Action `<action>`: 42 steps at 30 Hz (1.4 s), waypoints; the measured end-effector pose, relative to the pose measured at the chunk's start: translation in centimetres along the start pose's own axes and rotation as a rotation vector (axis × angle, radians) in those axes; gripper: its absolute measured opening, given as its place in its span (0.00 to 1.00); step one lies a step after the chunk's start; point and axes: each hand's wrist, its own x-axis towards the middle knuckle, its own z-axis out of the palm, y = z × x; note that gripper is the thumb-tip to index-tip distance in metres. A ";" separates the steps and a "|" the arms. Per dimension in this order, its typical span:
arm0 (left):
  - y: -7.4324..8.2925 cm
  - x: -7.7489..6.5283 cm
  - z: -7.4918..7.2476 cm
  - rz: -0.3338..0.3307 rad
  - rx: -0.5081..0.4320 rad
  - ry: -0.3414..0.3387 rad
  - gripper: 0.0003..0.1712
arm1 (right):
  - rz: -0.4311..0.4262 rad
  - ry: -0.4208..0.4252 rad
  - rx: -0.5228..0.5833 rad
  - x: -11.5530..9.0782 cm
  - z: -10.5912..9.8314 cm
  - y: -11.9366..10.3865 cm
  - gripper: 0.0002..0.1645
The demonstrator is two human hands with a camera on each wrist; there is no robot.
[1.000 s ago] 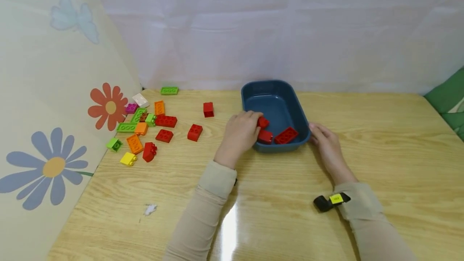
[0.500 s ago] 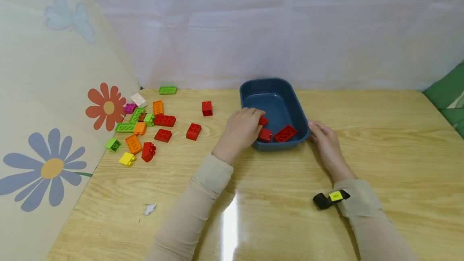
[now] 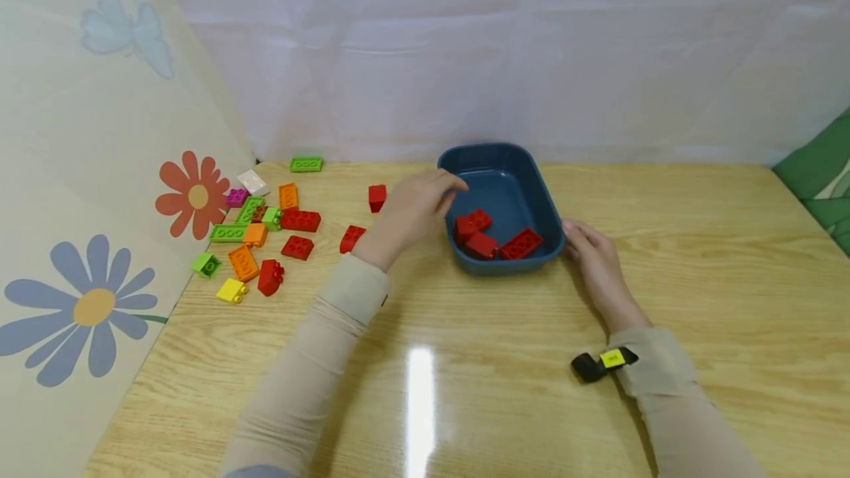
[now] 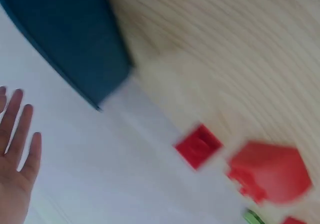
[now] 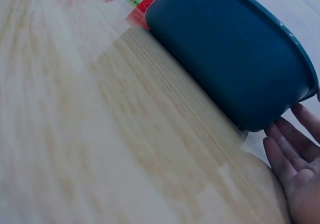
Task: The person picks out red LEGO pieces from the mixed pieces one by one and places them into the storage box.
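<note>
A dark blue plastic basin [image 3: 499, 198] stands on the table with 3 red toy bricks [image 3: 521, 243] at its near end. My left hand [image 3: 413, 212] is above its left rim, fingers extended and holding nothing; the left wrist view shows the same hand [image 4: 15, 164] with its fingers spread. Below that forearm, a red brick [image 3: 350, 239] is partly hidden, and another red brick [image 3: 377, 198] lies just beyond it. At the basin's near right corner, my right hand [image 3: 600, 268] holds the rim; in the right wrist view its fingers [image 5: 287, 141] touch the outer wall.
To the left lie several loose bricks: red [image 3: 300, 220], orange [image 3: 243, 263], yellow [image 3: 232, 291], green [image 3: 229, 233], magenta [image 3: 236, 198] and white [image 3: 254, 183]. A white cloth [image 3: 598, 57] hangs behind the wooden table [image 3: 697, 257]. A flower-patterned panel [image 3: 93, 183] borders the left side.
My left hand has let go of a red brick in the basin and moved up and left, out over the rim. My right hand stays at the basin's corner.
</note>
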 end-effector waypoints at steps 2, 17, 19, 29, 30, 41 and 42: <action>-1.1 -0.2 -0.3 -0.031 -0.016 0.004 0.15 | -0.002 -0.004 0.023 0.0 0.0 0.0 0.09; -8.4 -2.6 -1.3 -0.202 0.086 -0.117 0.17 | 0.020 0.009 0.038 -0.2 0.3 0.3 0.08; -9.1 -2.8 -1.3 -0.218 0.102 -0.131 0.17 | 0.015 0.005 0.043 -0.2 0.3 0.3 0.08; -10.2 -3.3 -0.3 -0.327 0.149 -0.281 0.28 | 0.024 0.002 0.026 -0.3 0.1 0.2 0.07; -10.2 -3.3 -0.1 -0.328 0.147 -0.282 0.28 | 0.023 0.000 0.022 -0.3 0.1 0.2 0.07; -10.1 -3.4 0.7 -0.284 0.160 -0.245 0.24 | 0.008 0.005 0.030 -0.1 0.0 0.0 0.08; -10.1 -3.4 0.7 -0.287 0.155 -0.238 0.24 | 0.004 0.002 0.031 -0.1 0.0 0.0 0.08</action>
